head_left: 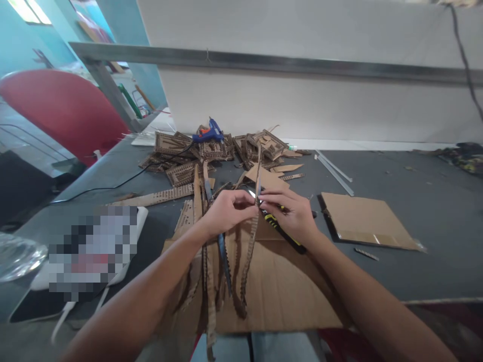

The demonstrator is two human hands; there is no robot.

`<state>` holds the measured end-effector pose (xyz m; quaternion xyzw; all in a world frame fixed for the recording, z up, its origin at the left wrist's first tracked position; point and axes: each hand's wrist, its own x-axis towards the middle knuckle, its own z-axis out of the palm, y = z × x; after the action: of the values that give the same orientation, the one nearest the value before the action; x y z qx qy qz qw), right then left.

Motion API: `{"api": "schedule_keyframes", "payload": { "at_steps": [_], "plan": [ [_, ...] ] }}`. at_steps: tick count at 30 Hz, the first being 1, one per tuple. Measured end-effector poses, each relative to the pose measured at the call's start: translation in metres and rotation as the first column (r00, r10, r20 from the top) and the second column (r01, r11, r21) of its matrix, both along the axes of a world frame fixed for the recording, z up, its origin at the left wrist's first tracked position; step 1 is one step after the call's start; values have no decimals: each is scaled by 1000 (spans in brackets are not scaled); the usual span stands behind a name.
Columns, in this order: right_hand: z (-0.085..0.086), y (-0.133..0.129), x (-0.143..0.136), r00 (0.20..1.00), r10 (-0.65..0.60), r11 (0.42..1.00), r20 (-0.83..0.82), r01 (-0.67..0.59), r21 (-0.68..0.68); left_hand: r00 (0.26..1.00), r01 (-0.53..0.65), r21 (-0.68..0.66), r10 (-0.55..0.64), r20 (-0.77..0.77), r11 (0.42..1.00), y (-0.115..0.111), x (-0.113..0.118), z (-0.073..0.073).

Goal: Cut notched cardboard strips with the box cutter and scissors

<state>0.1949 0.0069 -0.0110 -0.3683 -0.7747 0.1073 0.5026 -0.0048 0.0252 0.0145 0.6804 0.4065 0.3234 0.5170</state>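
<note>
A long, narrow cardboard strip (250, 245) stood roughly upright between a person's two bare hands, above a flat brown cardboard sheet (290, 291) on a dark grey table (407, 221). The strip was brown and slightly bowed; its lower part showed exposed, ridged corrugation like a row of small ribs, while its upper part looked thin, seen nearly edge-on. The left hand (229, 206) pinched it near the middle between thumb and fingertips, and the right hand (292, 208) pinched it just beside, fingers closed with the strip between them. A black-and-yellow knife (277, 226) lay beneath the right hand, and more loose strips (211, 301) lay to the left.
</note>
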Motion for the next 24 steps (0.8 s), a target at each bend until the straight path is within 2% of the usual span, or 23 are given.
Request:
{"api": "schedule_keyframes", "payload": {
  "at_steps": [4,10,17,24],
  "plan": [
    [-5,3,1,1000,-16,999,27,15,42,986,-19,214,53,-155,977,-2,0,-2],
    [-7,3,2,996,-14,1000,92,11,26,948,16,384,107,-298,923,-8,3,0],
    [-8,4,3,993,14,1000,114,-13,-8,928,89,512,115,-353,854,-7,3,-2],
    [-8,4,4,989,14,1000,147,-16,9,925,124,567,111,-362,815,-5,1,-5]
  ]
}}
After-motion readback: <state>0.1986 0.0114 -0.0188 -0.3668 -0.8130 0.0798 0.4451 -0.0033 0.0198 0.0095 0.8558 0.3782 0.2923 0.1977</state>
